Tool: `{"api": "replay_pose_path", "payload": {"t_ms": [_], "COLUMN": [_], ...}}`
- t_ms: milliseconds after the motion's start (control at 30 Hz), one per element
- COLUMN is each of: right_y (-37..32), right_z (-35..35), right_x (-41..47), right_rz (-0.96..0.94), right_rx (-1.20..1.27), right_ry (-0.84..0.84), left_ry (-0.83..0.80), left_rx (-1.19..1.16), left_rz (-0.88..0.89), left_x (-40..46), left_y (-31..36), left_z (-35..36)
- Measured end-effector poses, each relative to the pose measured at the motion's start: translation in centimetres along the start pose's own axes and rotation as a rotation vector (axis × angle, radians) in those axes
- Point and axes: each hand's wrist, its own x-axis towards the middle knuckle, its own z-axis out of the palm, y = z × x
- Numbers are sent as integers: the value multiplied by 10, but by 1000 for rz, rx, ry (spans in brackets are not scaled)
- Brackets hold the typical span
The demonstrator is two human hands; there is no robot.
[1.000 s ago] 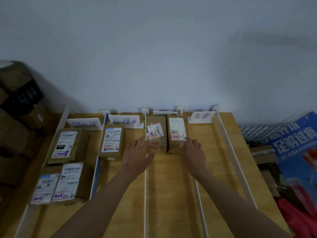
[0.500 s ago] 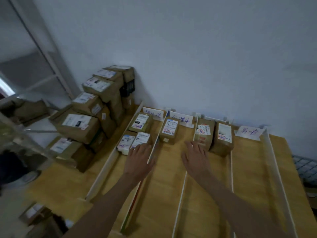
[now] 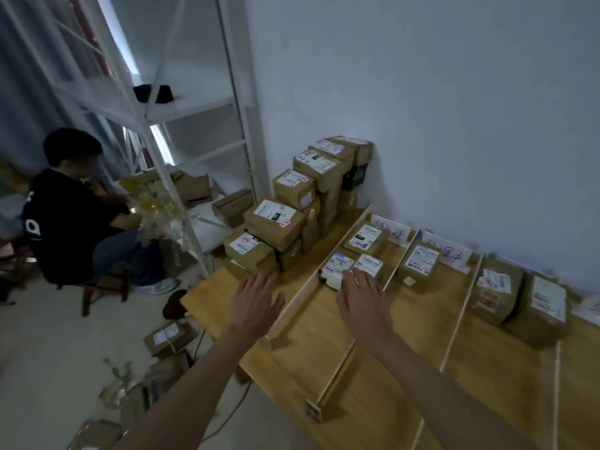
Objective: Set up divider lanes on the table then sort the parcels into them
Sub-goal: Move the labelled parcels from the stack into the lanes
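So the unsorted parcels [image 3: 292, 203] are stacked at the far left end of the counter [image 3: 373, 378], hard against the wall, outside the lanes. The stack is stepped and a few boxes deep, and the nearest one [image 3: 248, 250] sits right at the counter edge. That's my main worry: if I pull the wrong box from low down, the ones on top could slide and something goes over the side onto the floor.

My left hand [image 3: 255, 303] is flat and spread, holding nothing, hovering just short of that near box. My right hand [image 3: 363, 300] is also open and empty, fingers out over the two parcels [image 3: 352, 267] at the front of the first lane; can't tell if it's actually touching them. It's close enough to nudge them out of line, or bump the white divider [image 3: 373, 306] next to it, and those strips look light enough to shift.

Already sorted: one more parcel [image 3: 365, 238] further back in lane one, one [image 3: 420, 263] in lane two, two [image 3: 519, 293] in lane three. Handwritten lane labels [image 3: 391, 232] stand at the back.

Further out, more boxes [image 3: 167, 337] and a cable lie on the floor by the counter's corner, easy to trip on. There's a white shelf rack [image 3: 194, 125] behind, and another person [image 3: 74, 209] sitting near it.
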Motion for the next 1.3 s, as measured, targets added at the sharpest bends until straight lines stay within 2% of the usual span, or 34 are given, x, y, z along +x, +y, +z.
{"api": "replay_pose_path", "payload": {"t_ms": [267,600,1033,1300], "right_y": [-83,-157,-139,-126], "right_z": [35,65,121,149], "right_x": [38,96,195,246], "right_rz": [10,149,298,402], "right_rx": [22,8,38,128], "right_ry": [-5,-10,-8,-24], "left_ry": [-6,-57,-133,-222], "left_rx": [7,-10,-30,-71], "left_rz": [-5,124,228,157], "left_x": [19,93,231,311], "left_y": [-97,-186,-217,-214], "left_z": [-7,-11,37,56]}}
